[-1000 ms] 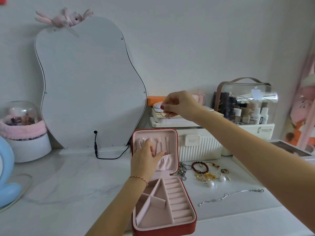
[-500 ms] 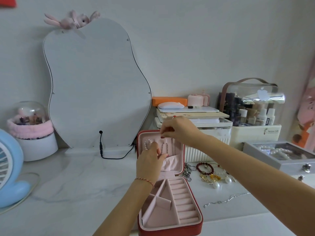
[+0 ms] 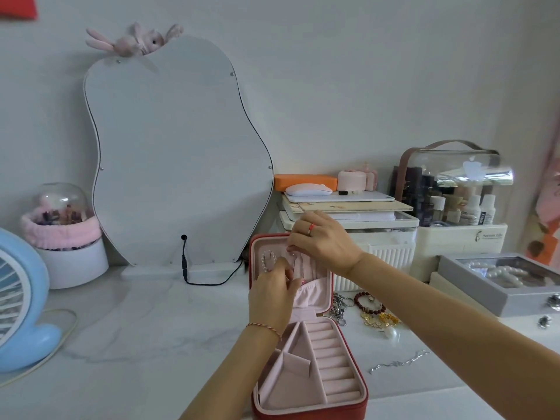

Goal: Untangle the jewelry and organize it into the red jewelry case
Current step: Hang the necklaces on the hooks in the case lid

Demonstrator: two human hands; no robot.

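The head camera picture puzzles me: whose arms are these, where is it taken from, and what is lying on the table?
There is no machine here. A person wears a wide-angle camera on the head, so you look forward and down along their own two arms.

The left hand and the right hand both reach into the upright lid of the open red jewelry case, where a pearl piece already hangs. Their fingers seem to pinch something thin there, too small to make out.

On the white table, right of the case, lie a dark red bead bracelet, gold pieces and a silver chain, not yet stored. A mirror leans behind.
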